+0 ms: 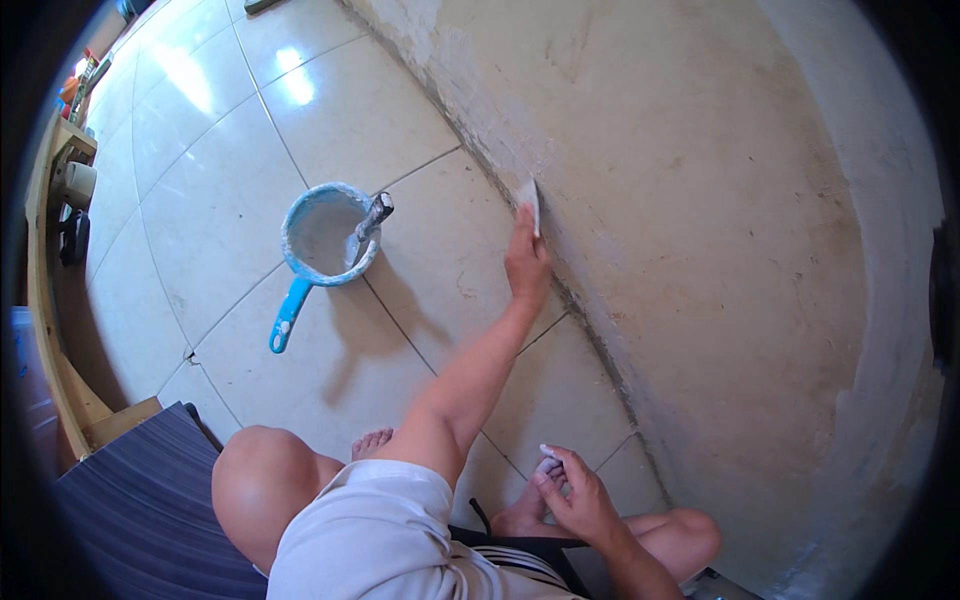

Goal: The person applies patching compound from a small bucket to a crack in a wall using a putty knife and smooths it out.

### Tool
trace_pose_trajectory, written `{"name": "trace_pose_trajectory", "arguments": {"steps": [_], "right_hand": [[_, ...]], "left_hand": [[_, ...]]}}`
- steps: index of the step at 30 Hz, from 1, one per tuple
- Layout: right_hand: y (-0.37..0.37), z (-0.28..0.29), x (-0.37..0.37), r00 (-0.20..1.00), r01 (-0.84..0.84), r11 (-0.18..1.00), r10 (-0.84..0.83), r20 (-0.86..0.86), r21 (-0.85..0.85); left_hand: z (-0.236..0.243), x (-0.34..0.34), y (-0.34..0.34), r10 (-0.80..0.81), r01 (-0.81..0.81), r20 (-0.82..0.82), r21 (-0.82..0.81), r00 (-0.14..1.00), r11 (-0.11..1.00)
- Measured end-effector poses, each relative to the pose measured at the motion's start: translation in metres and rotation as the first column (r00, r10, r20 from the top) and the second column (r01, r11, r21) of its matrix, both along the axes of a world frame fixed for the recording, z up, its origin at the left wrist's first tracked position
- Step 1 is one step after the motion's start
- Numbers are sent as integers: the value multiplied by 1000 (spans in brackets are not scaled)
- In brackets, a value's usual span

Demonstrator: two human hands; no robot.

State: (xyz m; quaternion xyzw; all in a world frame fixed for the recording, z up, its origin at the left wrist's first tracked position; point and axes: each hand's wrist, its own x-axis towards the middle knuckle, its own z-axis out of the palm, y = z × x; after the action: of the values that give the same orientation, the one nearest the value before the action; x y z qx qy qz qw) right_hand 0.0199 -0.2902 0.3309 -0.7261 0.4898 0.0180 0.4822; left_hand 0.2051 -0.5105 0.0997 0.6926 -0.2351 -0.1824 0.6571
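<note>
My left hand [527, 262] reaches out to the base of the wall [700, 220], closed around a flat, pale scraper [531, 203] whose edge lies against the plaster. Left of it, on the tiles, stands a blue long-handled dipper [290, 315] with a white-smeared rim and greyish paste inside. A putty knife with a dark handle [380, 208] leans in the dipper, its blade coated. Above my lap, beside my bare foot, my right hand [585, 505] hangs with thumb and forefinger apart and whitish smears on the fingertips. Nothing shows in it.
Glossy tiled floor [420, 240] meets the wall along a dark, rough joint. My bent knees [265, 480] flank the lower middle. A dark ribbed surface [150, 510] lies at lower left. Along the left edge runs a wooden frame [45, 280] with a white cup [78, 183].
</note>
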Motion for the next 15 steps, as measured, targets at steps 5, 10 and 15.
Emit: {"name": "trace_pose_trajectory", "arguments": {"steps": [5,10,15], "right_hand": [[-5,8,7,1000,-26,999,26,-17,-22],[-1,16,3,999,-31,999,32,17,-32],[2,11,-3,998,-59,994,61,17,-90]], "left_hand": [[5,-32,39,0,11,-121,90,993,996],[7,51,-3,247,-245,-13,78,969,966],[17,122,-51,196,-193,-47,62,980,979]]}}
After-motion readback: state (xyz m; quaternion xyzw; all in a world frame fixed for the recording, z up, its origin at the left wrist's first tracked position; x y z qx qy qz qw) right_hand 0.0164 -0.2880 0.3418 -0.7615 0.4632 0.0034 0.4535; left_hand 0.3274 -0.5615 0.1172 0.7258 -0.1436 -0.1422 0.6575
